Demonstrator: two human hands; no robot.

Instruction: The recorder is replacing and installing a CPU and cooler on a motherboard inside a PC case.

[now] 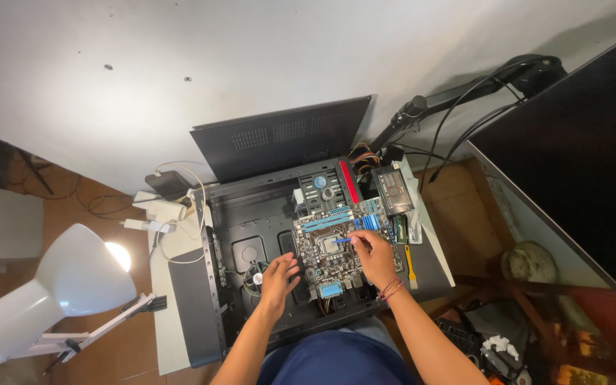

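Observation:
A black computer case [251,214] lies open on its side on a small white table. Inside it sits a motherboard [336,242] with blue slots. My left hand [278,274] rests with spread fingers on the board's lower left edge, beside a small fan. Over the board's right half, my right hand [373,253] pinches a small blue-handled screwdriver [341,240], whose tip points at the board next to the processor socket. A string bracelet is on that wrist.
The detached case side panel [279,135] leans against the wall behind. A white desk lamp [73,278] shines at the left. A yellow pry tool [409,262] lies right of the case. A large dark monitor [579,157] stands on the right, cables trailing behind.

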